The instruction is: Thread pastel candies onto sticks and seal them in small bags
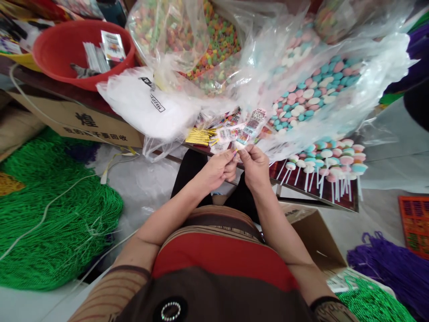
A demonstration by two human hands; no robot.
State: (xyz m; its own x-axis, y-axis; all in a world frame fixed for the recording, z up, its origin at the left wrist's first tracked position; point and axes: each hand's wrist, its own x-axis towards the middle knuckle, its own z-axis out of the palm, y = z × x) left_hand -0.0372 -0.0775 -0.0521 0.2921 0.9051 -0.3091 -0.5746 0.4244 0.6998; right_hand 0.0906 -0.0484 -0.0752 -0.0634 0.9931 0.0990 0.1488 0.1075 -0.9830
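Observation:
My left hand and my right hand meet at the table's front edge, fingertips pinched together. Between them is the lower end of a small printed clear packet, which points up and away. What else the fingers hold is too small to tell. Yellow twist ties lie just left of the packet, with more printed packets behind them. To the right, a plastic bag holds pink, white and blue candies. Candies on white sticks stand in rows at the right table edge.
A red basin with packets sits back left, beside a white plastic bag. Behind is a bag of colored rings. Green cords heap at left, purple cords at lower right near an open carton.

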